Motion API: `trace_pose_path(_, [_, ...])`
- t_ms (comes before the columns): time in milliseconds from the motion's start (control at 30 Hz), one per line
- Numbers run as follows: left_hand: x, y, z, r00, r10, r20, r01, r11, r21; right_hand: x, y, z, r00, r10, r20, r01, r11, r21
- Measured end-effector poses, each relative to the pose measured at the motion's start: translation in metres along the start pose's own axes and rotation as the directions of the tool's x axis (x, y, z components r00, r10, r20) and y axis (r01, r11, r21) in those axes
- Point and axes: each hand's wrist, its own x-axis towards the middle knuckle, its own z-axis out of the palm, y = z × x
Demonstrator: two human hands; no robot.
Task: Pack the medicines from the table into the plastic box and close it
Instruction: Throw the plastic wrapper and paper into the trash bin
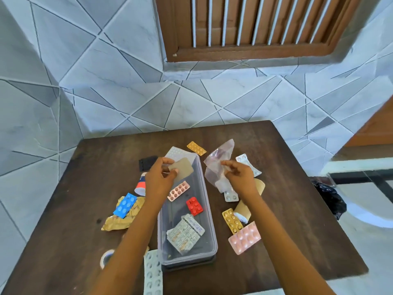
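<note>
A clear plastic box [209, 228] stands open in the middle of the dark wooden table [89, 188]. Inside lie a pink blister strip [178, 190], a red blister pack [194, 206] and a silver printed strip [185, 232]. My left hand [158, 177] holds a beige blister strip [183, 170] over the box's far end. My right hand [239, 177] grips a crumpled clear plastic bag [217, 165] to the right of the box. More medicines lie around: a blue pack [125, 204] on gold foil, a yellow strip [231, 221], a pale pink strip [245, 238], an orange strip [196, 148].
A white empty blister strip [152, 271] hangs over the near table edge. A roll of tape [106, 257] sits at the near left. A small red and white tube [140, 185] and a black strip [147, 162] lie left of the box. Tiled wall behind, a window above.
</note>
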Motion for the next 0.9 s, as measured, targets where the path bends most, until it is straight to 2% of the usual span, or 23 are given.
trace_pose_path(133, [-0.032, 0.005, 0.009, 0.998, 0.005, 0.069, -0.003, 1.0, -0.031, -0.045, 0.001, -0.025, 0.995, 0.099, -0.024, -0.096, 0.991, 0.088])
trace_pose_path(267, [-0.07, 0.026, 0.034, 0.988, -0.017, 0.154, 0.029, 0.997, -0.077, -0.078, 0.013, -0.054, 0.99, 0.129, -0.061, -0.126, 0.991, 0.045])
trace_pose_path(433, [-0.104, 0.054, 0.083, 0.972, 0.051, 0.229, -0.034, 0.996, -0.078, -0.108, 0.042, -0.111, 0.981, 0.137, -0.141, -0.139, 0.99, -0.002])
trace_pose_path(533, [-0.126, 0.073, 0.134, 0.965, 0.072, 0.253, -0.058, 0.996, -0.062, -0.12, 0.072, -0.163, 0.975, 0.157, -0.159, -0.163, 0.986, -0.022])
trace_pose_path(600, [-0.144, 0.088, 0.17, 0.955, 0.088, 0.282, -0.07, 0.995, -0.074, -0.122, 0.093, -0.196, 0.959, 0.208, -0.193, -0.202, 0.978, 0.047])
trace_pose_path(700, [-0.183, 0.124, 0.246, 0.94, 0.108, 0.325, -0.093, 0.994, -0.061, -0.131, 0.136, -0.265, 0.937, 0.241, -0.254, -0.239, 0.97, 0.041])
trace_pose_path(800, [-0.212, 0.153, 0.307, 0.927, 0.162, 0.339, -0.146, 0.987, -0.073, -0.138, 0.173, -0.326, 0.912, 0.293, -0.289, -0.257, 0.954, 0.157])
trace_pose_path(900, [-0.232, 0.173, 0.363, 0.918, 0.165, 0.362, -0.146, 0.986, -0.078, -0.14, 0.206, -0.379, 0.882, 0.319, -0.346, -0.287, 0.948, 0.141])
